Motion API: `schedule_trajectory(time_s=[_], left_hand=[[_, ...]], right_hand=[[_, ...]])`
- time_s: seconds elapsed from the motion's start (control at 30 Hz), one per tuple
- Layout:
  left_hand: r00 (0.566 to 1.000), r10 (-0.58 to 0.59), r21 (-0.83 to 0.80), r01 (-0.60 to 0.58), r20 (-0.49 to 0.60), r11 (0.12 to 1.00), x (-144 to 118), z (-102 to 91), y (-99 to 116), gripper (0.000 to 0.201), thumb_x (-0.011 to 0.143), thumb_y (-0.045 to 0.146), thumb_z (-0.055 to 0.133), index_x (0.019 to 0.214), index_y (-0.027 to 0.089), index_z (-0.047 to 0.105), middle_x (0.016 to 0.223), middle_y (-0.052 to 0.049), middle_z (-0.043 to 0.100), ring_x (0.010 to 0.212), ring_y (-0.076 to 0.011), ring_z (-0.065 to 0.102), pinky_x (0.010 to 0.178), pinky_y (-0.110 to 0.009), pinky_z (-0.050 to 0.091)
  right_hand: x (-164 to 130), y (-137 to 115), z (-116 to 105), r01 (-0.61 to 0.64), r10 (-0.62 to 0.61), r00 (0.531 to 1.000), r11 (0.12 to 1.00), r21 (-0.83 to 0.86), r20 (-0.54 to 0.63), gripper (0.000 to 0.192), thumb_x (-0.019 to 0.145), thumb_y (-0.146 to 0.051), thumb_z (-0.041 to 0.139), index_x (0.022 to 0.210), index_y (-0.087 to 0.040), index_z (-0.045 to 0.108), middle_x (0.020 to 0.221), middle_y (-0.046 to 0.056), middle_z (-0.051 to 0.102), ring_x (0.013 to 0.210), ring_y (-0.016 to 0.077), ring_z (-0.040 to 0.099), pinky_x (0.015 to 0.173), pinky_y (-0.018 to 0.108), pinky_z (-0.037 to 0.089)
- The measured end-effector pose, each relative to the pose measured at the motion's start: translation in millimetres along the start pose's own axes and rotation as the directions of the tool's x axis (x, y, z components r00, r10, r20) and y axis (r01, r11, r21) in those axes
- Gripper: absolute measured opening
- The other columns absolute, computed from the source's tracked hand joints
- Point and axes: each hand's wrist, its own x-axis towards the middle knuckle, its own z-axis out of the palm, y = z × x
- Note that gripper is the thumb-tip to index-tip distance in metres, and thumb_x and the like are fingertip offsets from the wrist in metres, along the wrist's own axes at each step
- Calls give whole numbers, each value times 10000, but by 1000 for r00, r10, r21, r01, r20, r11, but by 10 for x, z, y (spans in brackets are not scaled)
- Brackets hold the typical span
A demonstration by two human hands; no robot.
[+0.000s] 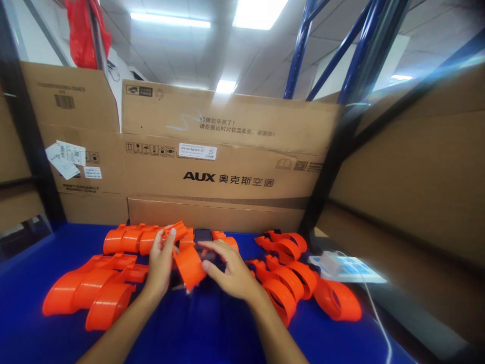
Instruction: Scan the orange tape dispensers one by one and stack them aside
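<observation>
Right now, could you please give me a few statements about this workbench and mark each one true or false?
1. Both hands, the left hand and the right hand, are on one orange plastic part. True.
2. The table cover is green. False: it is blue.
3. More orange parts lie on both sides of the hands, a left pile and a right pile. True.
4. The cardboard box behind the table is printed with AUX. True.
5. A dark phone lies at the near edge of the table. False: it lies beyond the hands, towards the box.
</observation>
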Motion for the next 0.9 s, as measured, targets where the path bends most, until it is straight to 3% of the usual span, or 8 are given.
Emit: schedule_trajectory(time_s=[0.13,0.23,0.33,0.43,0.5,0.6,0.7,0.9], left_hand=[[975,177,139,-158,-135,978,-18,47,-25,595,737,584,725,1180,235,534,629,68,576,513,-116,552,499,-203,438],[985,142,172,-124,-95,977,-14,53,-38,639,753,599,701,1242,242,496,558,92,526,394,-102,472,387,-193,380],[994,96,147,-87,-60,985,-43,69,-22,671,779,607,671,1301,247,454,569,85,545,366,-103,481,354,-194,383],[998,67,116,-65,-12,991,-91,102,19,642,807,614,633,1306,246,468,825,-24,690,480,-129,604,403,-223,468],[998,53,115,-57,31,992,-114,116,39,593,829,604,611,1285,242,497,1029,-95,706,582,-148,653,437,-240,503],[998,34,108,-39,55,993,-121,110,36,540,849,595,585,1234,219,542,1072,-116,702,648,-158,658,431,-227,493],[998,4,85,-9,70,996,-117,93,13,517,854,591,575,1193,202,566,1018,-104,708,642,-159,643,409,-215,467],[993,-8,69,-1,119,998,-144,104,22,485,845,563,601,1146,184,589,924,-86,707,642,-164,628,414,-217,456]], right_hand=[[-32,-70,62,23,-24,999,1000,15,27,751,755,-408,776,1424,-263,466,1380,95,580,1195,280,583,1006,412,460],[-44,-71,124,26,-26,1000,1000,-13,12,679,784,-321,710,1417,-256,473,1324,86,631,1129,263,638,971,390,493],[-48,-35,127,35,-44,994,996,-87,-101,642,762,-245,664,1384,-229,504,1297,89,652,1120,262,647,980,382,492],[-48,18,40,-42,4,973,986,-161,-233,565,789,-262,620,1346,-207,535,1291,92,655,1104,256,655,965,363,496],[-47,49,-63,-203,130,937,959,-200,-325,511,836,-307,577,1335,-201,543,1205,91,700,999,249,693,879,345,525],[-41,68,-248,-523,354,803,804,-284,-480,486,884,-378,524,1337,-203,544,1088,97,739,921,269,707,810,353,519],[-18,66,-422,-708,485,694,594,-382,-532,505,902,-467,486,1335,-215,547,1064,125,741,975,323,691,807,382,494],[114,210,-642,-758,642,630,386,-525,-437,500,912,-504,433,1258,-180,594,1060,188,723,996,373,675,776,402,476]])
